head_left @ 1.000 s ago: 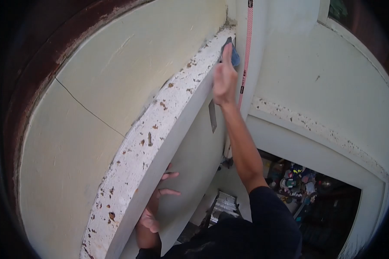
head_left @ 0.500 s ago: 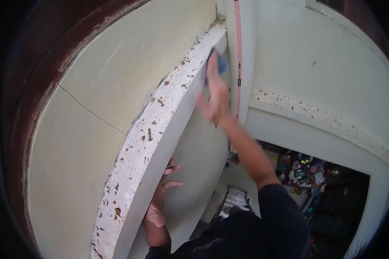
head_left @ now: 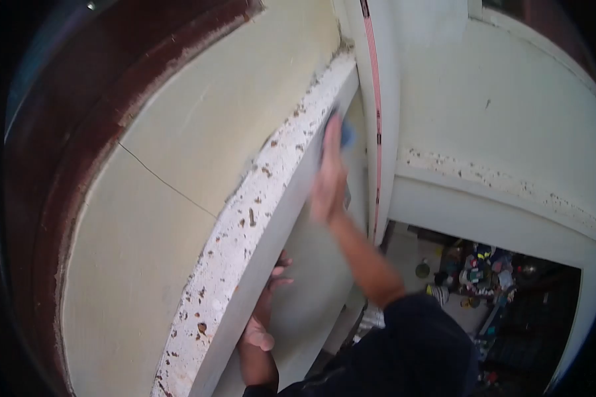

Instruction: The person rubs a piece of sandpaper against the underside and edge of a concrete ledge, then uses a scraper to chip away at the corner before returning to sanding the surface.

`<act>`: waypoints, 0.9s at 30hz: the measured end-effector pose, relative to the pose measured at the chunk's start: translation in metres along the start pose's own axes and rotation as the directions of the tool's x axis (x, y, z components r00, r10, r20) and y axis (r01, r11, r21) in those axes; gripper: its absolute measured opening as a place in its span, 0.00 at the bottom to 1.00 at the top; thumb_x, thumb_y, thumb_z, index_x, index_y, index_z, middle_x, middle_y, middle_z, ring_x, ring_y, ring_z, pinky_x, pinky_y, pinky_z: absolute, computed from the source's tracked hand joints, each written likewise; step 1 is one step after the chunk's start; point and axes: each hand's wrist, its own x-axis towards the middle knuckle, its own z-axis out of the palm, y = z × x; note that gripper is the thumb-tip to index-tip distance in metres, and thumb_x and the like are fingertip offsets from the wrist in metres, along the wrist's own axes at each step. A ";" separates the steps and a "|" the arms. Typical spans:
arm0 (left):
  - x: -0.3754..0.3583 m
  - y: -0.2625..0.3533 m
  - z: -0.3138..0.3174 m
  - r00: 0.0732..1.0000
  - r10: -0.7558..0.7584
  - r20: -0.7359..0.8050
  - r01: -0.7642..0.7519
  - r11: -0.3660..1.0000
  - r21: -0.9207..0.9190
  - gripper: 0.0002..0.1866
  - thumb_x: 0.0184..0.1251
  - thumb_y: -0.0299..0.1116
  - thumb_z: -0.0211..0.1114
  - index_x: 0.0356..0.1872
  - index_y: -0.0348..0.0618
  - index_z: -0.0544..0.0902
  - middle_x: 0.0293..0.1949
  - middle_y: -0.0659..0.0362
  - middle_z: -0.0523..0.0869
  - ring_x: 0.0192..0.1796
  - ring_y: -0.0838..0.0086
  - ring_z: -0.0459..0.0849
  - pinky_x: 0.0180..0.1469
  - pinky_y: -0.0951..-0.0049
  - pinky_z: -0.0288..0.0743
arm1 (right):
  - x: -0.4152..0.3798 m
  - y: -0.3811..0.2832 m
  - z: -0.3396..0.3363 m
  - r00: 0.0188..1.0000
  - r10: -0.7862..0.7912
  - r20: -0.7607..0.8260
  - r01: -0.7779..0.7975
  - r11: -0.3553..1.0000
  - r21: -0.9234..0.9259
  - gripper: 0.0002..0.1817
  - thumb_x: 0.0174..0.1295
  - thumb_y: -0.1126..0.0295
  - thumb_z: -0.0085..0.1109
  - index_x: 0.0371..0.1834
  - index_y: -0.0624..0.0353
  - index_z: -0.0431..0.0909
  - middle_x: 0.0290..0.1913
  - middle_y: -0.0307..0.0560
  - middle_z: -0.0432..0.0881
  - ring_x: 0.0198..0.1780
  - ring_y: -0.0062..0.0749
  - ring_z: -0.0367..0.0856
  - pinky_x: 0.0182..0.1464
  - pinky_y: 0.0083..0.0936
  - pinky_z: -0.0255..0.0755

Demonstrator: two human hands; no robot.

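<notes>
My right hand (head_left: pixel 331 178), blurred by motion, presses a dark-and-blue rounded pad (head_left: pixel 348 134) against the narrow front face of a white ledge (head_left: pixel 275 228). That contact is near the ledge's far end. My fingers lie along the pad; its exact kind is too blurred to make out. Lower down, my left hand (head_left: pixel 263 314) is open beside the same ledge, which hides part of it. Its thumb and fingers are apart, with nothing seen in them. The ledge's top face is pitted and speckled with brown bits.
A cream wall (head_left: pixel 159 264) with a thin crack rises left of the ledge, bordered by a dark red-brown frame (head_left: pixel 53 198). A red striped strip (head_left: pixel 377 119) runs down the corner. Far below, an opening shows cluttered goods (head_left: pixel 487 274) on a lower floor.
My right hand has slid a little down along the ledge with the pad. The whole view has shifted slightly right and down. My left hand keeps its place by the ledge.
</notes>
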 end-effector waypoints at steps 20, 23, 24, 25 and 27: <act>0.013 -0.012 0.000 0.999 0.050 0.003 -0.050 0.999 0.007 0.74 0.21 0.91 0.57 0.64 0.33 0.70 0.68 0.38 0.65 0.68 0.48 0.69 0.60 0.56 0.71 | -0.068 -0.043 -0.006 0.955 -0.222 0.199 0.210 0.974 0.081 0.52 0.63 0.36 0.44 0.70 0.82 0.55 0.73 0.77 0.54 0.76 0.69 0.51 0.76 0.52 0.45; 0.003 -0.007 0.000 0.999 -0.034 -0.005 0.034 0.999 0.028 0.73 0.22 0.90 0.58 0.64 0.34 0.70 0.68 0.39 0.66 0.68 0.48 0.70 0.60 0.56 0.71 | -0.034 -0.018 -0.013 0.946 -0.230 0.230 0.234 0.972 0.010 0.49 0.65 0.38 0.40 0.69 0.82 0.58 0.73 0.77 0.56 0.75 0.69 0.52 0.76 0.52 0.45; -0.001 -0.006 0.001 0.998 -0.059 -0.009 0.059 0.998 0.034 0.72 0.22 0.90 0.58 0.63 0.34 0.70 0.67 0.39 0.66 0.67 0.49 0.70 0.60 0.56 0.71 | -0.013 -0.012 -0.010 0.983 -0.143 0.118 0.144 0.990 0.004 0.49 0.65 0.38 0.39 0.69 0.81 0.59 0.73 0.76 0.56 0.75 0.69 0.52 0.76 0.52 0.45; -0.004 -0.005 0.004 0.997 -0.073 -0.017 0.073 0.997 0.035 0.72 0.22 0.90 0.58 0.63 0.34 0.70 0.67 0.39 0.66 0.67 0.49 0.70 0.60 0.56 0.71 | -0.016 -0.013 -0.005 0.984 -0.129 0.122 0.129 0.992 0.008 0.49 0.65 0.38 0.39 0.69 0.81 0.59 0.73 0.76 0.56 0.75 0.69 0.52 0.76 0.52 0.45; 0.001 -0.010 0.011 0.996 0.043 -0.080 -0.038 0.998 0.055 0.68 0.25 0.89 0.60 0.58 0.33 0.74 0.61 0.40 0.73 0.63 0.50 0.74 0.60 0.56 0.70 | -0.018 -0.013 0.009 0.984 -0.159 -0.084 0.163 0.985 0.049 0.47 0.66 0.40 0.38 0.68 0.82 0.60 0.72 0.77 0.57 0.75 0.69 0.51 0.76 0.51 0.44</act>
